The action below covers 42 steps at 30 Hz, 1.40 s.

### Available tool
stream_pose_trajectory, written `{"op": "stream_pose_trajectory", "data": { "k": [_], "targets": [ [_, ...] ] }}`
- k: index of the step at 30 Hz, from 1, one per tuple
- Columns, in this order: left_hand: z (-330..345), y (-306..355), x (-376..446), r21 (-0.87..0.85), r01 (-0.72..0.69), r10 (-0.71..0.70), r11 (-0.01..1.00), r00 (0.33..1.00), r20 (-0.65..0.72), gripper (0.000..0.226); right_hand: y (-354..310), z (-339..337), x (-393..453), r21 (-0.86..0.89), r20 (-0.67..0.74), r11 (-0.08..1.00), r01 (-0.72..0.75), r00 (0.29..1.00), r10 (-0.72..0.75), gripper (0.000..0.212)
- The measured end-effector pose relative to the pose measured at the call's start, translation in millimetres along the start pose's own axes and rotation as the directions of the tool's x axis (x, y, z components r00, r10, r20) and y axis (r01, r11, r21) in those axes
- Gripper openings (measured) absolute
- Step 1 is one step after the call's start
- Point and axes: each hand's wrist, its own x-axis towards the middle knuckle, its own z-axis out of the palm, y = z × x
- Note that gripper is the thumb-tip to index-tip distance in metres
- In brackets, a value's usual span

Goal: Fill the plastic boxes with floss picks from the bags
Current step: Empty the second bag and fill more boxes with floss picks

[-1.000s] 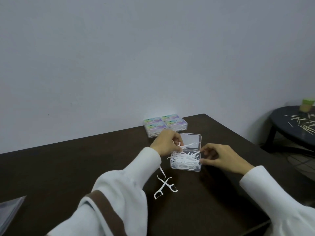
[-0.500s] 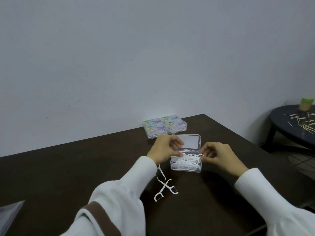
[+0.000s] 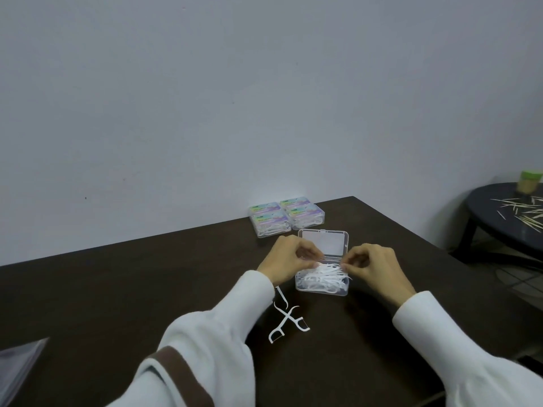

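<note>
While open box (image 3: 322, 284) sits mid table (image 3: 117, 289), heaped with picks (image 3: 320, 276), both hands now at its top edge. Left hand (image 3: 286, 262) dropped lone pick, right hand (image 3: 371, 267) came closer; fingers curled, pinching picks flat. Box near full. Loose picks (image 3: 289, 320) wait beside.

— Two arms in white sleeves reach forward across the frame, hands nearly meeting at the centre.

— And the left hand (image 3: 286, 261)?

— Knuckles up, wrist bent inward, fingers curled, the tips pinched together toward the thumb. The left sleeve (image 3: 205, 342) carries a brown band near the elbow.

— The right hand (image 3: 374, 270)?

— Mirrors it: back of the hand toward the camera, fingers folded under, thumb and forefinger drawn into a pinch facing the left. What either pinch grips is too small to make out.

— Do they touch?

— No, a narrow gap separates the fingertips.
</note>
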Motion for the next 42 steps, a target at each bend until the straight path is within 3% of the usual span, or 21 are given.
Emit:
{"op": "stream_pose_trajectory", "data": {
  "k": [5, 10, 16, 20, 35, 39, 42],
  "targets": [
    [-12.9, -16.2, -14.5, -0.033, 0.051, -0.054, 0.998, 0.995, -0.088, 0.014, 3.7, -4.1, -4.2, 0.036, 0.03, 0.999, 0.032, 0.999, -0.034, 0.005],
    [-17.2, -31.4, -23.4, -0.005, 0.149, -0.149, 0.989, 0.989, 0.022, 0.019, 3.4, -6.8, -5.7, 0.014, 0.144, 1.0, 0.023, 0.989, -0.025, 0.014],
    [-9.6, -25.1, -22.6, -0.023, 0.122, -0.123, 0.992, 0.992, -0.036, 0.017, -1.6, -8.9, -8.2, -0.01, 0.168, 0.997, 0.079, 0.983, -0.076, 0.003],
    [-8.7, -21.7, -20.3, 0.052, 0.087, -0.084, 0.995, 0.995, -0.046, 0.016, -0.8, -8.5, -6.0, -0.071, 0.186, 0.993, 0.092, 0.979, -0.077, 0.011],
    [4.8, -13.0, -10.3, 0.063, 0.023, -0.017, 0.998, 0.996, -0.088, 0.019, 6.9, -25.3, -0.6, -0.031, 0.072, 0.999, 0.018, 0.997, -0.016, 0.007],
    [3.8, -12.8, -13.9, -0.081, 0.039, -0.052, 0.996, 0.985, -0.166, 0.025, 2.9, -20.6, 1.4, 0.025, 0.056, 1.0, 0.0, 0.998, -0.002, 0.004],
    [-5.9, -17.5, -19.3, -0.089, 0.064, -0.083, 0.994, 0.972, -0.22, 0.023, -1.6, -13.3, 2.6, 0.018, 0.057, 1.0, -0.002, 0.998, 0.001, 0.003]
  ]
}}
